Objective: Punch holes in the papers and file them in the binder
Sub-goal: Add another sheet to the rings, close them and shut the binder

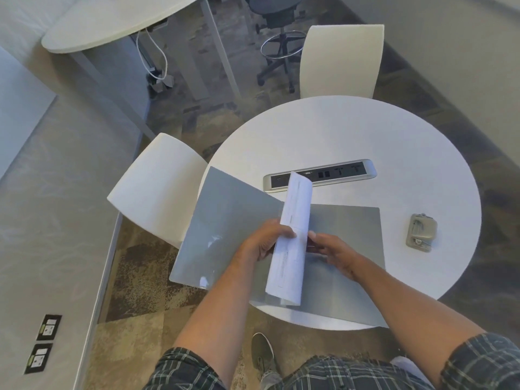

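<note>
A grey binder point(225, 220) lies open on the round white table point(394, 136), its left cover tilted up over the table's left edge. A curled stack of white papers point(295, 220) stands along the binder's spine. My left hand point(264, 240) pinches the stack from the left. My right hand point(334, 251) touches it from the right, fingers at the spine; the binder rings are hidden behind the sheets. A grey hole punch point(421, 232) rests on the table to the right of the binder, apart from both hands.
A metal power outlet strip point(337, 174) is set into the table just beyond the papers. Two white chairs point(157, 187) point(342, 60) stand at the left and far sides. A black office chair point(278, 38) and another table point(112, 23) are farther back.
</note>
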Demonstrator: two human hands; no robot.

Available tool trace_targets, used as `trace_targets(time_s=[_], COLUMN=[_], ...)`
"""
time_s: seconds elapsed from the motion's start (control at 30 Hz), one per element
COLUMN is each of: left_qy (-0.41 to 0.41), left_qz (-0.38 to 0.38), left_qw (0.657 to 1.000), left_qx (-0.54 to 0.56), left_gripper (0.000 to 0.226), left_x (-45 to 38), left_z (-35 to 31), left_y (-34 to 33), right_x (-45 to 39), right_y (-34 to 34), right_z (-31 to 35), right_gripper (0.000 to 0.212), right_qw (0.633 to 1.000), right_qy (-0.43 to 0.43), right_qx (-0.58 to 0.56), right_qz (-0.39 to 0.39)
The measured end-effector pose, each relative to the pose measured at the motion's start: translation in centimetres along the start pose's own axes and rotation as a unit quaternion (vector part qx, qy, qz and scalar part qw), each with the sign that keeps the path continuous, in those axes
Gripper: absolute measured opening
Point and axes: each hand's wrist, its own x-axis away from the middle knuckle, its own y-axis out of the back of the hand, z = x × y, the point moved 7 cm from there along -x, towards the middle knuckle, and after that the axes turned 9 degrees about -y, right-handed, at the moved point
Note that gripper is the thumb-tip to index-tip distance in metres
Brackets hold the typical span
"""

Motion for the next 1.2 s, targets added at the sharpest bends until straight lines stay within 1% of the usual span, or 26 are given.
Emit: trace_targets(time_s=[0.03, 0.1, 0.13, 0.17, 0.23, 0.3, 0.4, 0.43, 0.5, 0.57, 0.63, 0.67, 0.73, 0.8, 0.87, 0.9, 1.0, 1.03, 1.13, 1.2], left_qy=[0.001, 0.005, 0.006, 0.003, -0.004, -0.015, -0.033, -0.038, -0.052, -0.068, -0.088, -0.097, -0.105, -0.102, -0.076, -0.056, -0.018, -0.013, -0.003, -0.001], left_qz=[0.003, 0.003, 0.005, 0.009, 0.02, 0.03, 0.059, 0.071, 0.087, 0.077, 0.029, -0.001, -0.064, -0.135, -0.186, -0.199, -0.202, -0.201, -0.193, -0.185], left_qw=[1.0, 0.998, 0.997, 0.997, 0.995, 0.992, 0.984, 0.981, 0.977, 0.978, 0.979, 0.978, 0.973, 0.96, 0.949, 0.945, 0.94, 0.942, 0.951, 0.954], left_qx=[-0.018, -0.055, -0.07, -0.082, -0.098, -0.12, -0.162, -0.177, -0.187, -0.181, -0.18, -0.183, -0.196, -0.221, -0.243, -0.253, -0.274, -0.269, -0.241, -0.234], left_gripper=[0.068, 0.043, 0.03, 0.024, 0.028, 0.031, 0.028, 0.025, 0.023, 0.019, 0.017, 0.017, 0.014, 0.01, 0.013, 0.016, 0.025, 0.023, 0.009, 0.012], left_x=[0.0, -0.1, 0.0, -0.2, -0.5, -0.5, -0.7, -0.7, -0.8, -0.8, -1.0, -1.0, -0.9, -0.6, -0.2, -0.1, 0.1, 0.2, 0.1, -0.1], left_z=[-0.1, 0.0, 0.0, 0.2, 0.9, 1.1, 1.5, 1.6, 2.0, 2.5, 3.0, 3.1, 3.4, 3.9, 4.7, 5.2, 6.7, 7.0, 7.8, 7.8], left_y=[-1.0, -2.9, -3.9, -4.9, -6.7, -8.3, -10.3, -10.8, -11.2, -10.8, -9.4, -8.6, -6.7, -4.7, -2.9, -2.2, -1.0, -0.9, -0.9, -1.3], right_x=[0.4, 1.2, 1.6, 2.1, 2.8, 3.1, 3.3, 3.4, 3.7, 4.0, 4.3, 4.5, 4.8, 4.9, 5.0, 5.0, 4.9, 4.8, 4.9, 4.7], right_y=[0.8, 2.1, 2.5, 2.8, 3.3, 4.2, 5.5, 6.0, 7.1, 8.4, 9.6, 10.0, 10.2, 9.9, 9.7, 9.7, 10.1, 10.2, 10.9, 11.2], right_z=[-0.4, -1.0, -1.2, -1.3, -1.6, -1.9, -2.5, -2.6, -2.8, -3.2, -3.2, -3.1, -3.1, -2.9, -2.6, -2.5, -2.1, -2.1, -2.3, -2.7], right_gripper=[0.096, 0.104, 0.103, 0.099, 0.085, 0.078, 0.082, 0.078, 0.055, 0.033, 0.021, 0.018, 0.022, 0.028, 0.037, 0.041, 0.047, 0.048, 0.051, 0.049], right_qw=[1.0, 0.999, 0.998, 0.997, 0.995, 0.995, 0.993, 0.991, 0.982, 0.969, 0.951, 0.941, 0.933, 0.934, 0.933, 0.929, 0.92, 0.917, 0.896, 0.889], right_qy=[-0.005, -0.01, -0.005, 0.001, 0.004, -0.004, -0.022, -0.028, -0.045, -0.065, -0.076, -0.081, -0.083, -0.072, -0.055, -0.048, -0.033, -0.031, -0.034, -0.048], right_qx=[-0.019, -0.052, -0.066, -0.079, -0.097, -0.097, -0.092, -0.092, -0.086, -0.05, 0.043, 0.084, 0.12, 0.126, 0.127, 0.131, 0.15, 0.155, 0.163, 0.167], right_qz=[-0.004, -0.003, 0.005, 0.016, 0.024, 0.002, -0.064, -0.091, -0.161, -0.232, -0.296, -0.317, -0.329, -0.328, -0.334, -0.341, -0.36, -0.366, -0.411, -0.422])
